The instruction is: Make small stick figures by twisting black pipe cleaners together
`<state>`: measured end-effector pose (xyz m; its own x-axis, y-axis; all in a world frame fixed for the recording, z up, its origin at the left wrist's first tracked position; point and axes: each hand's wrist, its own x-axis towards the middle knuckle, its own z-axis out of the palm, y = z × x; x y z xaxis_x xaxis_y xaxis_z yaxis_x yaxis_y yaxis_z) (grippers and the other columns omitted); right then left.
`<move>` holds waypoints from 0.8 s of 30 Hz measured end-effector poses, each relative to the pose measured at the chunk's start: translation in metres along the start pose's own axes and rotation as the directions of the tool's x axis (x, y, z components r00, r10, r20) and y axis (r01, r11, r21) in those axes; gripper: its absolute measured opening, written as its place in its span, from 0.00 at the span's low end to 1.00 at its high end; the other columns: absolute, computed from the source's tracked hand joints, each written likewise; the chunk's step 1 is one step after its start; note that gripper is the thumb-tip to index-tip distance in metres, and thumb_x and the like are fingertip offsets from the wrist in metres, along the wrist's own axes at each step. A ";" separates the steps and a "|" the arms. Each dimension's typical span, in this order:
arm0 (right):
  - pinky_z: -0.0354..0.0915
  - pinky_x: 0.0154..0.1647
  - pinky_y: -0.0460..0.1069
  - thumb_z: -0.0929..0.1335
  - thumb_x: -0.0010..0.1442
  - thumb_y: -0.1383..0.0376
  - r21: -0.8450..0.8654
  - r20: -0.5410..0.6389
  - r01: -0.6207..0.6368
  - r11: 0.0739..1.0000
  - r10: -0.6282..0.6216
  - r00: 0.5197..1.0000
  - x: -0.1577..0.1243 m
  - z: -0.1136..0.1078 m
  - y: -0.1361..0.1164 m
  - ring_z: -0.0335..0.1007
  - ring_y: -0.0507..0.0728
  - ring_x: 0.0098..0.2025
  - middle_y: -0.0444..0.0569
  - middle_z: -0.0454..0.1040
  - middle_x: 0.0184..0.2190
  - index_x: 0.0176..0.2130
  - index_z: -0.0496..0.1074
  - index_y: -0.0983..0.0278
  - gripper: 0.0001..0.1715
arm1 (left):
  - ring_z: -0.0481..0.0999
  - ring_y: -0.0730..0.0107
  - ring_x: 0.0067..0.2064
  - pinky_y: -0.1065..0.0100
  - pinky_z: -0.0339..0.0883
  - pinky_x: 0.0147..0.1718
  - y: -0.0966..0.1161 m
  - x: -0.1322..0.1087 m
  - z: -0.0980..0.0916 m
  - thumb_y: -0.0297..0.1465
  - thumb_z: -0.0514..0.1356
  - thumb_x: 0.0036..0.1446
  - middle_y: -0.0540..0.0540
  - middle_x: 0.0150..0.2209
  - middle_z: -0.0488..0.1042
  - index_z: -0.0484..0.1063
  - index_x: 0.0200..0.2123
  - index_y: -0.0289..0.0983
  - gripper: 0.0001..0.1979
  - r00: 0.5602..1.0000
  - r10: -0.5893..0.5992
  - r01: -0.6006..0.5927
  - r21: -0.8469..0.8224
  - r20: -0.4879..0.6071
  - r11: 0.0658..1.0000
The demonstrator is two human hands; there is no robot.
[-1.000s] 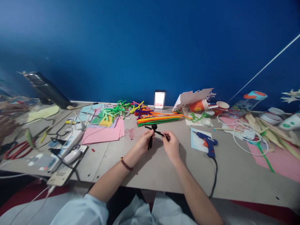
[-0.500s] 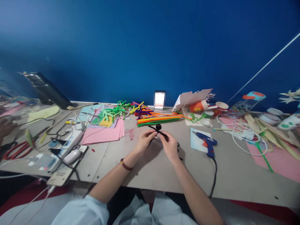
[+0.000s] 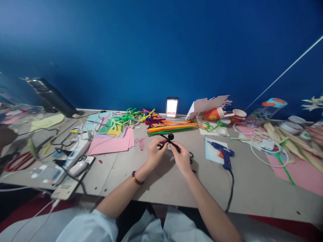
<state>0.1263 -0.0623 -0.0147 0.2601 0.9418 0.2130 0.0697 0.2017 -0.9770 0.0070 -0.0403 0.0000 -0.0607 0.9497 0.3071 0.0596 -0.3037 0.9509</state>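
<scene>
A black pipe cleaner [image 3: 171, 137], coiled into a round knob at its top with arms sticking out below, is held upright over the table. My left hand [image 3: 155, 151] pinches it from the left, just under the knob, with the fingers curled round a loose black strand. My right hand [image 3: 181, 156] pinches the strand on the other side, its thumb and finger closed near the left fingertips. Dark loops [image 3: 191, 157], perhaps scissor handles, lie on the table partly hidden behind my right hand.
Beyond my hands lies a bundle of coloured pipe cleaners [image 3: 174, 128]. A blue glue gun [image 3: 223, 154] rests at right, pink paper [image 3: 111, 144] at left, near a power strip [image 3: 72, 158] and phone [image 3: 67, 188]. Other people's hands show at far left [image 3: 7, 136] and far right [image 3: 316, 134].
My left hand has turned slightly, and the strand under the knob now bends round near its fingers. Another person's hand has come into view at the far right.
</scene>
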 end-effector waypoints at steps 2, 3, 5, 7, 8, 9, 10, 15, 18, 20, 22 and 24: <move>0.69 0.40 0.52 0.67 0.55 0.57 0.010 0.002 -0.010 1.000 0.010 1.000 -0.001 0.000 -0.001 0.74 0.59 0.38 0.52 0.78 0.36 0.37 0.76 0.65 0.16 | 0.69 0.66 0.35 0.69 0.63 0.33 0.001 0.000 0.000 0.34 0.65 0.47 0.45 0.31 0.73 0.76 0.27 0.40 0.04 1.000 -0.006 0.006 -0.009 -0.009 1.000; 0.69 0.40 0.52 0.67 0.55 0.57 0.015 0.004 -0.012 1.000 0.012 1.000 -0.001 0.001 -0.001 0.74 0.59 0.38 0.52 0.79 0.36 0.38 0.76 0.65 0.16 | 0.69 0.66 0.35 0.69 0.62 0.33 0.001 0.000 0.000 0.34 0.65 0.47 0.45 0.31 0.73 0.76 0.27 0.40 0.04 1.000 -0.005 0.005 -0.006 -0.009 1.000; 0.69 0.41 0.53 0.67 0.55 0.57 0.019 0.008 -0.009 1.000 0.009 1.000 -0.001 0.001 -0.001 0.74 0.59 0.39 0.52 0.79 0.36 0.38 0.77 0.65 0.16 | 0.69 0.66 0.35 0.69 0.62 0.32 0.001 0.001 0.000 0.34 0.65 0.48 0.45 0.31 0.73 0.76 0.27 0.40 0.04 1.000 -0.004 0.004 -0.002 -0.006 1.000; 0.69 0.42 0.53 0.67 0.55 0.58 0.016 0.010 -0.003 1.000 0.003 1.000 0.000 0.000 0.000 0.74 0.60 0.39 0.52 0.79 0.36 0.38 0.77 0.65 0.16 | 0.68 0.66 0.35 0.69 0.62 0.33 0.000 0.001 0.001 0.34 0.65 0.47 0.46 0.30 0.72 0.76 0.26 0.40 0.04 1.000 -0.016 0.016 -0.016 -0.008 1.000; 0.69 0.43 0.53 0.67 0.55 0.58 0.012 0.011 0.000 1.000 0.000 1.000 0.000 0.000 0.000 0.74 0.60 0.39 0.52 0.79 0.37 0.37 0.77 0.65 0.16 | 0.68 0.66 0.35 0.69 0.62 0.33 0.000 0.001 0.000 0.34 0.65 0.47 0.46 0.30 0.72 0.76 0.26 0.40 0.04 1.000 -0.024 0.024 -0.027 -0.008 0.999; 0.69 0.43 0.54 0.67 0.55 0.58 0.010 0.011 0.001 1.000 -0.001 1.000 0.000 0.000 0.000 0.74 0.60 0.39 0.52 0.79 0.37 0.37 0.77 0.65 0.16 | 0.68 0.66 0.35 0.69 0.62 0.33 0.000 0.001 0.000 0.33 0.65 0.47 0.46 0.30 0.72 0.76 0.26 0.40 0.04 1.000 -0.030 0.030 -0.035 -0.007 0.999; 0.69 0.43 0.54 0.67 0.55 0.58 0.008 0.010 0.000 1.000 0.000 1.000 0.000 0.000 0.000 0.74 0.60 0.39 0.52 0.79 0.37 0.37 0.77 0.65 0.15 | 0.68 0.66 0.35 0.69 0.62 0.33 0.000 0.002 0.000 0.33 0.65 0.47 0.46 0.30 0.72 0.76 0.26 0.40 0.03 1.000 -0.031 0.031 -0.039 -0.003 0.999; 0.69 0.42 0.52 0.67 0.54 0.58 0.020 0.009 -0.018 1.000 0.018 1.000 -0.001 0.000 -0.001 0.74 0.59 0.38 0.51 0.79 0.35 0.37 0.77 0.65 0.15 | 0.69 0.68 0.34 0.70 0.61 0.32 -0.001 0.003 0.000 0.31 0.64 0.48 0.46 0.30 0.73 0.76 0.26 0.39 0.02 1.000 0.003 -0.003 -0.006 0.031 1.000; 0.69 0.42 0.53 0.67 0.54 0.58 0.033 0.004 -0.019 0.999 0.019 1.000 0.000 0.001 0.000 0.74 0.59 0.39 0.52 0.79 0.36 0.37 0.77 0.65 0.15 | 0.69 0.69 0.34 0.71 0.62 0.32 -0.001 0.004 0.000 0.30 0.64 0.49 0.46 0.31 0.72 0.75 0.27 0.38 0.02 0.999 -0.023 0.024 -0.028 0.040 0.999; 0.69 0.43 0.53 0.68 0.52 0.58 0.054 -0.003 -0.025 0.998 0.025 1.000 0.001 0.000 0.003 0.74 0.59 0.39 0.52 0.79 0.36 0.36 0.77 0.65 0.15 | 0.69 0.71 0.33 0.71 0.62 0.31 -0.001 0.004 0.000 0.31 0.65 0.47 0.47 0.31 0.72 0.75 0.28 0.37 0.04 0.994 -0.094 0.099 -0.090 0.055 0.991; 0.69 0.42 0.53 0.69 0.51 0.58 0.092 -0.004 -0.051 0.994 0.052 0.999 0.003 0.000 0.006 0.74 0.59 0.39 0.51 0.79 0.35 0.35 0.77 0.64 0.15 | 0.68 0.74 0.29 0.72 0.62 0.29 0.000 0.004 0.001 0.32 0.67 0.45 0.48 0.29 0.71 0.74 0.28 0.37 0.07 0.979 -0.185 0.198 -0.174 0.089 0.965; 0.70 0.37 0.51 0.69 0.50 0.57 0.124 0.010 -0.096 0.988 0.095 0.995 0.005 0.000 0.009 0.74 0.58 0.36 0.49 0.78 0.33 0.35 0.77 0.65 0.16 | 0.67 0.76 0.26 0.73 0.60 0.27 0.001 0.004 0.002 0.34 0.68 0.42 0.50 0.27 0.71 0.72 0.28 0.36 0.11 0.955 -0.263 0.290 -0.246 0.136 0.925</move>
<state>0.1284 -0.0556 -0.0221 0.2559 0.9594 0.1187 -0.0759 0.1423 -0.9869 0.0087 -0.0368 0.0025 0.0619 0.9974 0.0377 -0.2080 -0.0241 0.9778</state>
